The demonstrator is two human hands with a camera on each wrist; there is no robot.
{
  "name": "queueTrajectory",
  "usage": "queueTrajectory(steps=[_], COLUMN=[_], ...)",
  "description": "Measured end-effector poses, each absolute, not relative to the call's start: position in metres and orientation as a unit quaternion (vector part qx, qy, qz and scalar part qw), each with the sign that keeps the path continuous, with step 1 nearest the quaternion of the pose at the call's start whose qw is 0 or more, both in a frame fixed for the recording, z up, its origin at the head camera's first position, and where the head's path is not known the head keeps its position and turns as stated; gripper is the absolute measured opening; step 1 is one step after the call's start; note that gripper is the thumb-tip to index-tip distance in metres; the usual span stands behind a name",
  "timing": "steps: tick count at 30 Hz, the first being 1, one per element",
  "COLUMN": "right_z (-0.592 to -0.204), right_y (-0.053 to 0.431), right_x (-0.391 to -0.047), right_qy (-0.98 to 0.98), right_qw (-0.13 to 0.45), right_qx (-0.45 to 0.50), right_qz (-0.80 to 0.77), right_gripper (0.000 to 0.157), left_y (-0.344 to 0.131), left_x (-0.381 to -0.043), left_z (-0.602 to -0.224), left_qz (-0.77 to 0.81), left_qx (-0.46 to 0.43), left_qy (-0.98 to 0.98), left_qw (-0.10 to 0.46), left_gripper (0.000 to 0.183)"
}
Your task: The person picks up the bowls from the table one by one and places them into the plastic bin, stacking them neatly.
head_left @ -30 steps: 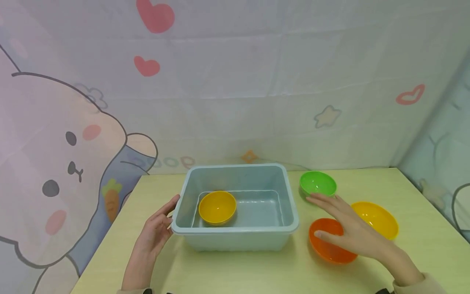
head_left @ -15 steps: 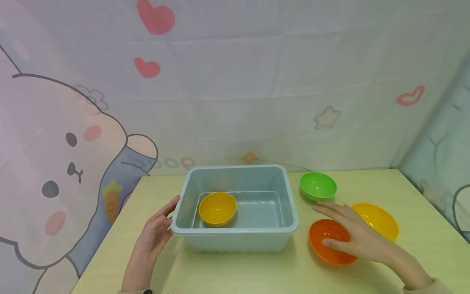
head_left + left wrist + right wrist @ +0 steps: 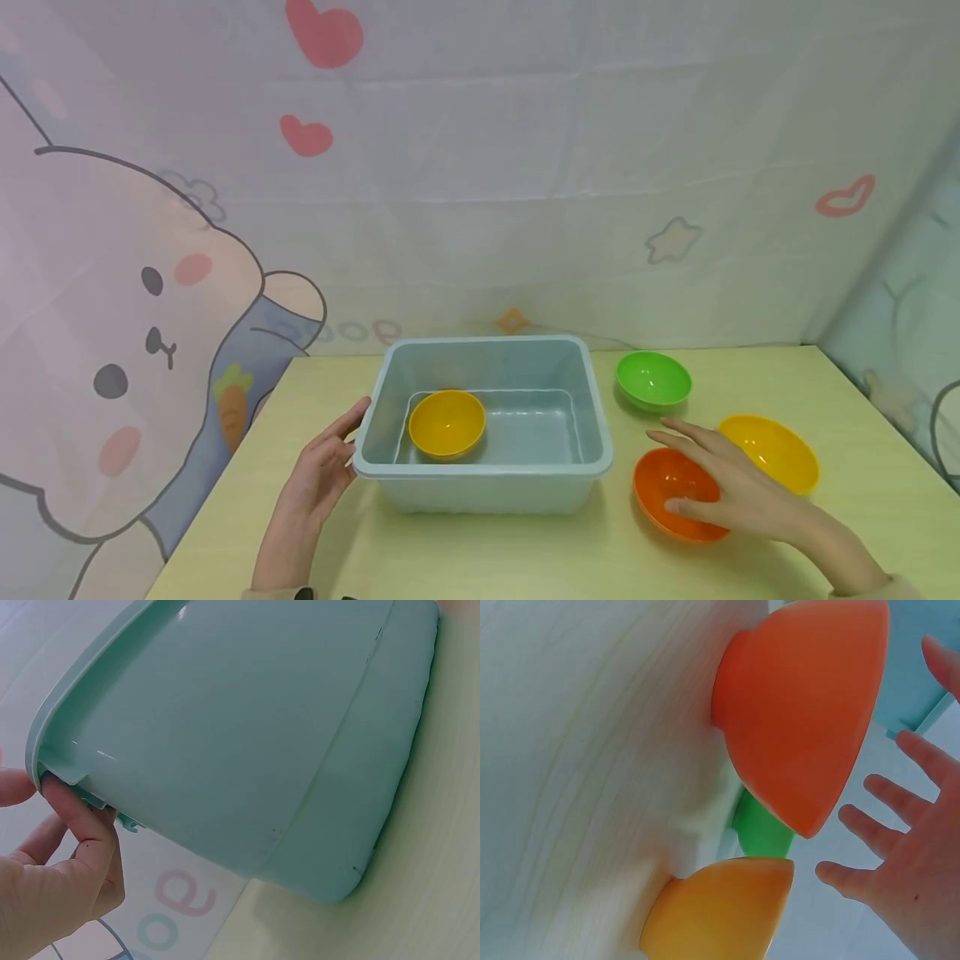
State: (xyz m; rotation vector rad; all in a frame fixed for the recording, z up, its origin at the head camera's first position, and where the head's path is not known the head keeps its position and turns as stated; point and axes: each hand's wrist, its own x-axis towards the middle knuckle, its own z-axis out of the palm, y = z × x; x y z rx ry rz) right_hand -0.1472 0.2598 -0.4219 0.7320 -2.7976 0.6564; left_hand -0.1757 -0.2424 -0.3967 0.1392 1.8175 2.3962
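Observation:
A pale blue-green plastic basin stands on the table, with a small yellow bowl inside toward its left. My left hand grips the basin's left rim; in the left wrist view one bent finger tucks under the lip. Over the orange bowl hovers my right hand, its fingers spread and apart from the bowl. The right wrist view shows those fingers beyond the bowl's rim, with nothing between them. Part of the orange bowl is hidden behind the hand.
A green bowl sits at the back, right of the basin. A wider yellow bowl lies right of the orange one, partly behind my right hand. A printed cloth hangs behind the light wooden table.
My right hand has shifted slightly right and toward me, lower over the orange bowl. My left hand, the basin and the bowls hold their places; the head view moved slightly.

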Motion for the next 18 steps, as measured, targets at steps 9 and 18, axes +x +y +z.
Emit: queueTrajectory(steps=[9, 18], right_z=[-0.4222, -0.4256], right_y=[0.2577, 0.2575], right_x=[-0.1452, -0.1439], right_qy=[-0.94, -0.949], right_qw=[0.079, 0.055], right_qx=[0.254, 0.238], right_qz=[0.212, 0.198], right_gripper=[0.077, 0.083], left_y=[-0.2423, -0.2423], left_x=[-0.1753, -0.1751], left_z=[-0.3963, -0.3953], left_qz=[0.797, 0.8], left_qx=[0.044, 0.041], left_qy=[0.599, 0.596], left_qw=[0.069, 0.066], left_gripper=[0.056, 0.056])
